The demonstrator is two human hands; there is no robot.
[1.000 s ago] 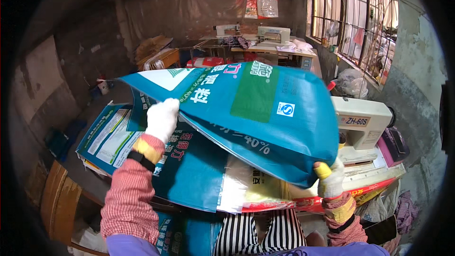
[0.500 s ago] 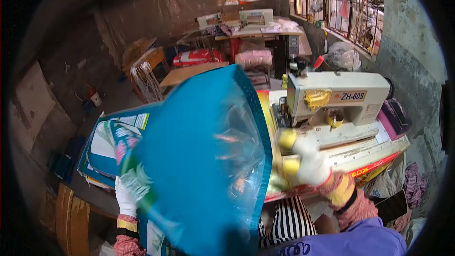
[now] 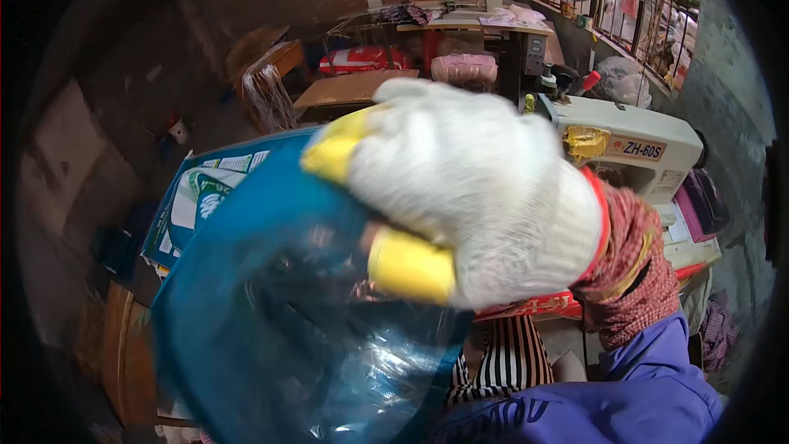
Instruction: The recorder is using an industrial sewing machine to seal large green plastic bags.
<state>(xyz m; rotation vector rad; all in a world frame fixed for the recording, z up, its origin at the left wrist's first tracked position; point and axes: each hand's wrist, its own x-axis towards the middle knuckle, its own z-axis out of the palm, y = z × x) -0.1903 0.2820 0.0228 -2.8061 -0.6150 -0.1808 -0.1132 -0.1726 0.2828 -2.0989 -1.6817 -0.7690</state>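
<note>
Bag-opening appears to be the step in hand: the right hand (image 3: pixel 468 197), in a white glove with yellow fingertips, is curled shut on the rim of the blue sack (image 3: pixel 279 312), which is raised close before the camera with its clear inner liner showing. Left hand is hidden; its state cannot be told. Next move likely calls for spreading the mouth wider beside the sewing machine (image 3: pixel 633 152).

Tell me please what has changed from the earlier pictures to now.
The right hand, in a white glove with yellow fingertips, rose from the table edge close to the camera and now grips the rim of the blue woven sack. The sack, first spread flat, is opened, showing its clear liner. The left hand went out of view. The sewing machine stayed put.
</note>
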